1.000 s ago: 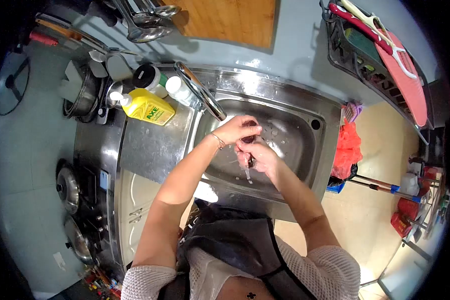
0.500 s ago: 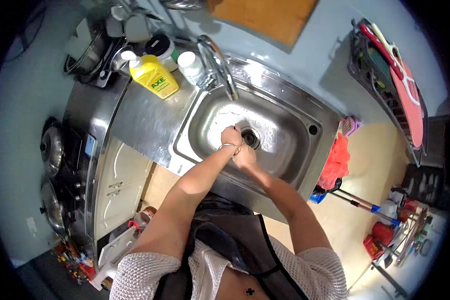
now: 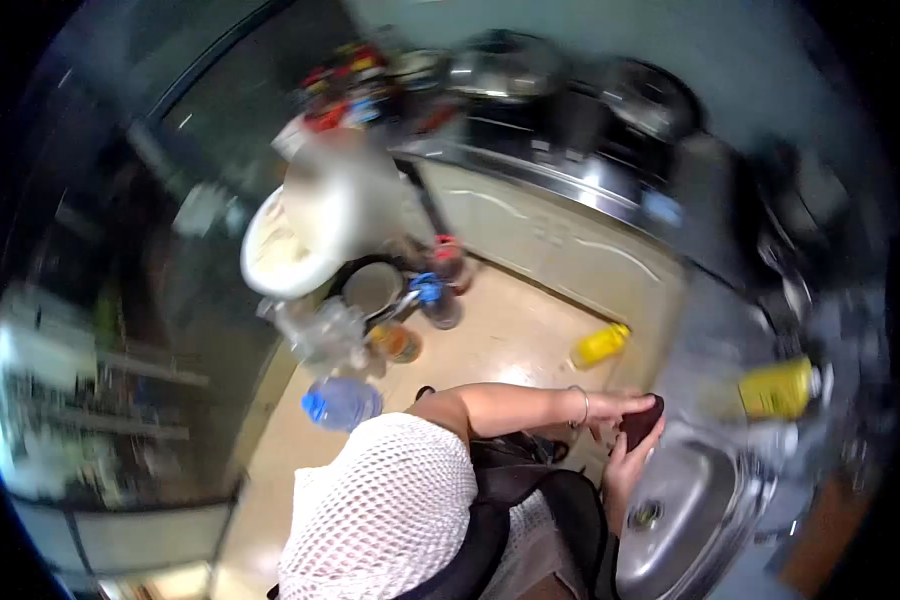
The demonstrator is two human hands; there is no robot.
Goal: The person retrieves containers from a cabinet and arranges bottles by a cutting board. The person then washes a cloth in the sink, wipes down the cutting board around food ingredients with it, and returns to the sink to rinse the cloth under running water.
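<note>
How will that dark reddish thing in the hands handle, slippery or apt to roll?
The dark reddish thing sits between the left hand and right hand beside the sink. It looks small and rounded, so probably light and apt to roll. Blur hides any wetness.

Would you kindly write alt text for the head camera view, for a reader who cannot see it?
Blurred fisheye view from above: a person's left hand and right hand hold a small dark object at the edge of a steel sink. A yellow bottle stands beside the sink, and containers clutter the floor.
</note>
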